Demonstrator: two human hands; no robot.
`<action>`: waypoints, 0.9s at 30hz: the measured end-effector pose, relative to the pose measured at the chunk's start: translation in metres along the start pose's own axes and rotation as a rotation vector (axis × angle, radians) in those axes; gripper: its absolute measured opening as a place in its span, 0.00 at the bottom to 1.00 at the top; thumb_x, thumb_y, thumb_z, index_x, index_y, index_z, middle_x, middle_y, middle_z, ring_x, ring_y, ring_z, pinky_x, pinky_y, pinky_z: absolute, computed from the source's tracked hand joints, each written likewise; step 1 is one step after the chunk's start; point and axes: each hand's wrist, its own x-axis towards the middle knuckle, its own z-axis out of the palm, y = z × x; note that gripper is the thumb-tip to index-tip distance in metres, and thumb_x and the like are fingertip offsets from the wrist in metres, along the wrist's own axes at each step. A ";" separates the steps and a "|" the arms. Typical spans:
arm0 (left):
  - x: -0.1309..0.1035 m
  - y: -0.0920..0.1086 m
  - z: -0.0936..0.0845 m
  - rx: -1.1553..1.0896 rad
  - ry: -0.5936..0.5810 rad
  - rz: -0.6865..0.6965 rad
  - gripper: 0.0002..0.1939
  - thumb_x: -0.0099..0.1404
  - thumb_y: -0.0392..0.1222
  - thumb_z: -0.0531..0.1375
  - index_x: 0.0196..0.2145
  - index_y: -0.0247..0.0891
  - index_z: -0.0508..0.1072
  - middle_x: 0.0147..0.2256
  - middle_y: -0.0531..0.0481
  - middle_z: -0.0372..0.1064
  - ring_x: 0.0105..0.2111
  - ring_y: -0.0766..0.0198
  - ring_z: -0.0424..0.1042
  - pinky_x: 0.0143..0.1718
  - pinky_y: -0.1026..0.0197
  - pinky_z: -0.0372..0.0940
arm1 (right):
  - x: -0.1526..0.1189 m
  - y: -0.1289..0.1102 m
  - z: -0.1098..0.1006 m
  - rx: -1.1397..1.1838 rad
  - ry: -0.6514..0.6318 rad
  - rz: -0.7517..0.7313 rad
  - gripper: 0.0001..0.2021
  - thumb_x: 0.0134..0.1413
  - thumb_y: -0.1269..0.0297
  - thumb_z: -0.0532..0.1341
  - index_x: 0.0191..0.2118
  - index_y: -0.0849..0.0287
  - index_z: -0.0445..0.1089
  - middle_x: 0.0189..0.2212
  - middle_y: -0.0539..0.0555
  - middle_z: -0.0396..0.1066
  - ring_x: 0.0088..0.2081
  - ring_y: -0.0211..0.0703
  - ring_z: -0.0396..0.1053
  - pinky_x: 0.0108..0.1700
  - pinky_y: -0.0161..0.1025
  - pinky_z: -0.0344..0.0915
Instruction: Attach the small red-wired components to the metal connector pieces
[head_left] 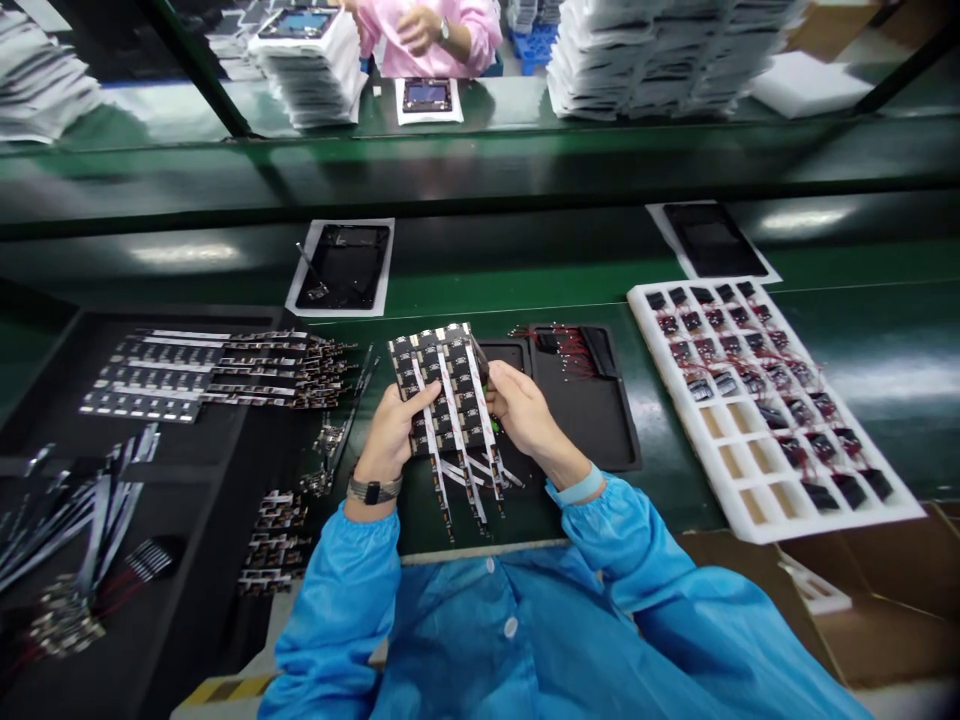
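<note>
A black panel of small circuit boards (463, 395), with white-backed flex strips hanging from its lower edge, is tilted up in front of me. My left hand (390, 435) grips its left side, the thumb lying over the front. At the right edge, the fingers of my right hand (525, 410) are pinched together beside the outermost strip; what lies between them is mostly hidden. Below and behind the panel, more pale strips show. A black tray (592, 425) behind my right hand holds a black block and small parts with red wires.
Stacked strip panels (157, 375) and loose flex cables (97, 520) lie in a dark bin at left. A white foam tray (720, 440) of wired black parts stands right. Two tablet housings (349, 265) (712, 240) rest farther back. A co-worker in pink (431, 35) sits opposite.
</note>
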 end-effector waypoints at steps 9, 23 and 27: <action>-0.002 0.000 0.000 -0.061 -0.019 -0.055 0.27 0.46 0.44 0.81 0.42 0.33 0.80 0.39 0.40 0.83 0.40 0.47 0.84 0.50 0.47 0.79 | 0.002 -0.006 -0.008 0.298 -0.085 0.034 0.21 0.58 0.41 0.69 0.38 0.54 0.68 0.27 0.48 0.68 0.28 0.41 0.67 0.30 0.37 0.67; -0.004 -0.002 0.002 0.091 -0.054 0.003 0.27 0.49 0.47 0.80 0.44 0.31 0.82 0.42 0.39 0.83 0.38 0.52 0.83 0.45 0.53 0.78 | -0.002 -0.012 -0.016 -0.160 0.078 -0.127 0.18 0.69 0.42 0.57 0.40 0.53 0.66 0.28 0.46 0.65 0.26 0.38 0.62 0.28 0.37 0.61; -0.004 -0.002 0.002 0.114 -0.042 0.016 0.27 0.49 0.48 0.80 0.43 0.31 0.82 0.44 0.38 0.83 0.39 0.51 0.83 0.45 0.53 0.77 | -0.001 -0.010 -0.018 -0.230 0.091 -0.151 0.15 0.72 0.47 0.55 0.39 0.53 0.66 0.29 0.47 0.66 0.27 0.39 0.63 0.29 0.37 0.62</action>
